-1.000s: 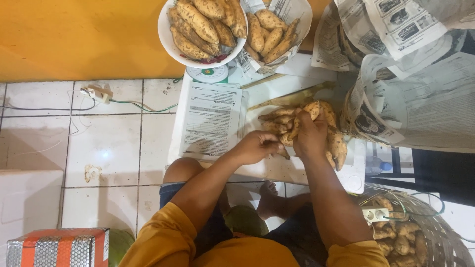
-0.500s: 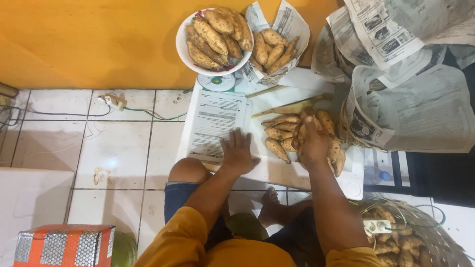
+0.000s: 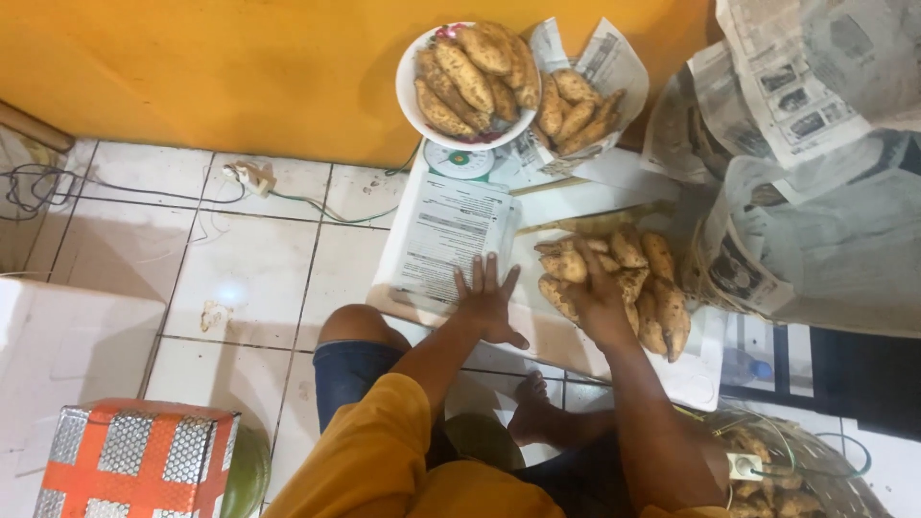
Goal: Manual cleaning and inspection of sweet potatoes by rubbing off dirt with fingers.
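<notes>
So my left hand (image 3: 489,305) has come off the pile since a second ago, when both hands were bunched together on the sweet potatoes (image 3: 624,283). Now it's lying flat on the printed sheet of paper (image 3: 446,235), fingers spread wide, holding nothing, just pressing the paper down on the floor. My right hand (image 3: 600,307) hasn't left the pile though, it's draped over the near left side of the heap, fingers curled loosely across a couple of potatoes; can't honestly tell whether it's gripping one or just resting there. Going by that, I'd say the sorting has paused and I'm smoothing out a fresh sheet next to the heap. The heap itself sits on paper right in front of my knees, a bit to the right of centre. As for containers: the white bowl (image 3: 411,101) at the far side, up against the orange wall, is heaped full of potatoes and sits on a small kitchen scale (image 3: 459,160), with only the dial poking out under it. Just to the right of the bowl there's an open newspaper wrap (image 3: 614,62) with another batch of potatoes in it. Near right, by my leg, a wire basket (image 3: 825,470) holds more of them. Crumpled newspaper bundles (image 3: 815,192) are stacked on the right.
</notes>
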